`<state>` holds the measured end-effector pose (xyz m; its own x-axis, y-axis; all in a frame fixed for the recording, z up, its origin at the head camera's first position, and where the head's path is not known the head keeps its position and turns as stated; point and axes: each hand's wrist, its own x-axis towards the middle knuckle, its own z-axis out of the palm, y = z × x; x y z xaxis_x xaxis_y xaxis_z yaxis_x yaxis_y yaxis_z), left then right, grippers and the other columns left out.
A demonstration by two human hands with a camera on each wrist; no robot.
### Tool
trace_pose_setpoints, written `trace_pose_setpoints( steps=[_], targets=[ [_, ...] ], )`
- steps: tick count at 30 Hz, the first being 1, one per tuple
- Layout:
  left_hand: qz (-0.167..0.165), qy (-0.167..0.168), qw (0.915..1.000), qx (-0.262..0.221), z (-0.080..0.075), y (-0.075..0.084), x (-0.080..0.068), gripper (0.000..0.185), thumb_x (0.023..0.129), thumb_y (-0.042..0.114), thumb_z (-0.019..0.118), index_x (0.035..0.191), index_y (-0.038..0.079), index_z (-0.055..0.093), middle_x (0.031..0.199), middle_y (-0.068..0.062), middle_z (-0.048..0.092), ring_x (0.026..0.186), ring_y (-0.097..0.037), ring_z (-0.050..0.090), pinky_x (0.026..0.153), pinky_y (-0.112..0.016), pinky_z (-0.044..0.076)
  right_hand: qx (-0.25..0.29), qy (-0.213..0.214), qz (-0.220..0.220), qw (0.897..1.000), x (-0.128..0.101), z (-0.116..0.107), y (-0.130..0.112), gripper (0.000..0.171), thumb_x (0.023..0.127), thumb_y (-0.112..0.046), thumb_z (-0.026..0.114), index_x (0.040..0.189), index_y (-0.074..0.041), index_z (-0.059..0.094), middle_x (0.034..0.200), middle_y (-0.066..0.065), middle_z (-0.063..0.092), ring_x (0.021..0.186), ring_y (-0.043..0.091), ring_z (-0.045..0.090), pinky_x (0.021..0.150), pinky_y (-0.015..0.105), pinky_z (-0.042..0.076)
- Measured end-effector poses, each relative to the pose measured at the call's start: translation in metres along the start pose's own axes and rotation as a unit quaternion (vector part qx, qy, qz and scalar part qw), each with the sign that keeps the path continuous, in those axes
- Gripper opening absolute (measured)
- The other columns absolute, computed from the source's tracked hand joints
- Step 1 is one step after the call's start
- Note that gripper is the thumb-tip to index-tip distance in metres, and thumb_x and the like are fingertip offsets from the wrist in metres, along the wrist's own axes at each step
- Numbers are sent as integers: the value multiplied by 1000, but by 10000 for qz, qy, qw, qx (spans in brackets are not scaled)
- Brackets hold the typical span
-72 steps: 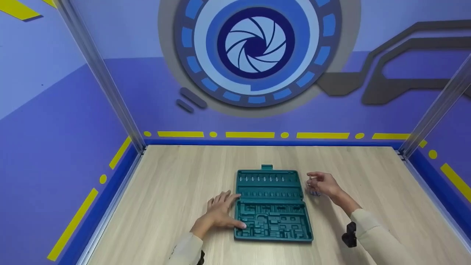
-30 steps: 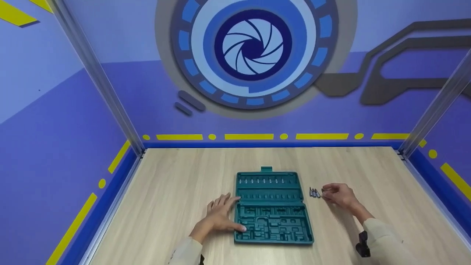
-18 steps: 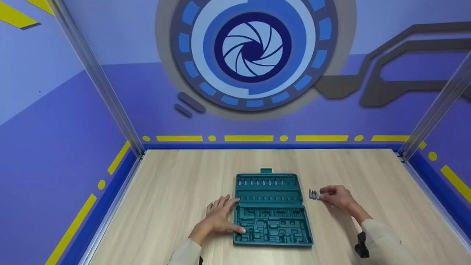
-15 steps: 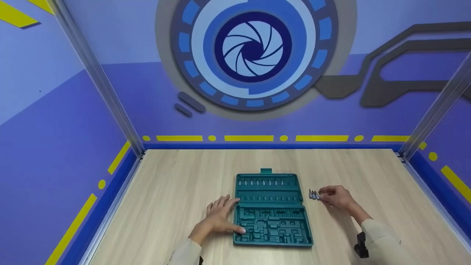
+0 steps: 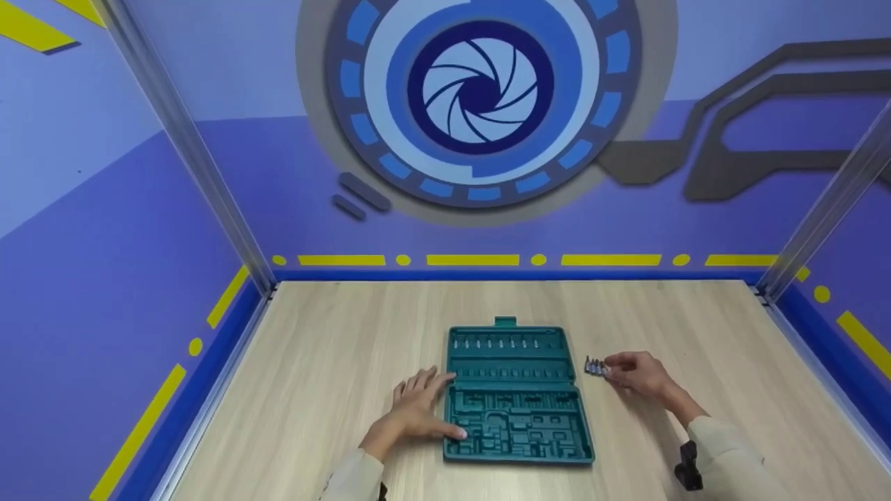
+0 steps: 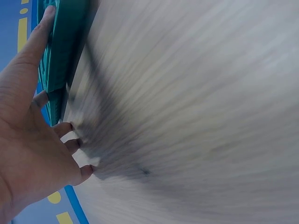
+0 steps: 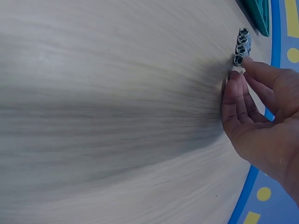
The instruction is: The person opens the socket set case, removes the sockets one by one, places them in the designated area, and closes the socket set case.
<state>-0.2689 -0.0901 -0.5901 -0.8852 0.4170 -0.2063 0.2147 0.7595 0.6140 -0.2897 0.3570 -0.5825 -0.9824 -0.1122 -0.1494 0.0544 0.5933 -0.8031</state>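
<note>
An open teal tool case (image 5: 518, 393) with empty moulded slots lies flat on the wooden table. My left hand (image 5: 418, 410) lies flat against its left edge, fingers straight, thumb on the near left rim; the left wrist view shows that hand (image 6: 28, 116) along the case's side (image 6: 60, 46). Right of the case sits a short row of small metal bits (image 5: 594, 366). My right hand (image 5: 630, 372) rests on the table beside them. In the right wrist view its fingertips (image 7: 245, 63) touch the nearest of the bits (image 7: 241, 44), with no bit lifted.
The wooden table (image 5: 334, 348) is walled by blue panels with yellow marks on three sides, with metal posts (image 5: 261, 278) at the back corners. A corner of the case (image 7: 259, 11) shows at the top of the right wrist view.
My right hand came down from beside the case's far half to the table, where the row of bits now lies. In the last half second it barely moved. The left hand stayed put.
</note>
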Motion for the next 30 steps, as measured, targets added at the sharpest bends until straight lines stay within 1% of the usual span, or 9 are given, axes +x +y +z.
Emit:
trace_pose_setpoints(
  steps=[4,9,14,18,21,25,28,30],
  targets=[
    [5,17,10000,14,0,1,1,109,70,61,87,158,24,34,168,-21,23,155,-47,17,120,-72,11,16,55,56,10000,1,0,0,31,100,-3,60,127,13,62,108,25,71,85,21,62,66,26,53],
    [39,84,10000,-34,-1,-1,3,109,70,62,87,158,23,35,167,-22,23,155,-47,17,120,-73,10,78,-1,-91,9999,5,-3,-3,32,101,-4,59,127,15,60,111,28,70,87,23,65,66,28,55],
    [19,25,10000,9,1,-3,4,112,68,69,84,157,25,35,168,-20,23,155,-48,17,119,-73,10,-217,152,-319,9991,11,-8,-12,30,100,-4,57,124,14,63,113,29,69,93,28,67,70,28,55],
    [35,11,10000,34,1,-3,4,112,67,67,85,157,24,35,167,-21,23,155,-48,18,119,-72,11,-398,181,-483,9979,21,-5,-26,29,100,-5,58,122,10,66,111,26,71,97,28,66,73,27,54],
    [35,18,10000,11,0,-3,4,110,68,65,86,157,24,35,167,-22,23,155,-48,18,120,-72,11,-339,60,-647,9973,32,6,-39,27,98,-4,60,120,9,67,107,24,72,96,28,67,76,31,56],
    [-2,16,10000,-7,-1,-4,3,110,68,66,86,156,25,36,167,-21,23,155,-47,18,120,-71,10,-340,-187,-910,9951,45,29,-54,26,96,-3,63,119,8,69,104,20,72,94,27,67,78,35,56],
    [-16,-10,10000,-28,0,-4,3,110,68,66,86,156,25,36,167,-21,23,155,-47,17,121,-71,9,-419,-217,-1010,9938,52,46,-61,24,96,-1,64,118,8,69,103,19,72,92,24,65,78,34,55],
    [-4,6,10000,-57,1,-3,2,110,68,65,87,157,25,36,167,-21,24,155,-47,18,120,-72,9,-511,-111,-1021,9934,57,56,-63,23,96,1,64,117,8,70,101,17,72,90,22,63,78,35,55]
  ],
)
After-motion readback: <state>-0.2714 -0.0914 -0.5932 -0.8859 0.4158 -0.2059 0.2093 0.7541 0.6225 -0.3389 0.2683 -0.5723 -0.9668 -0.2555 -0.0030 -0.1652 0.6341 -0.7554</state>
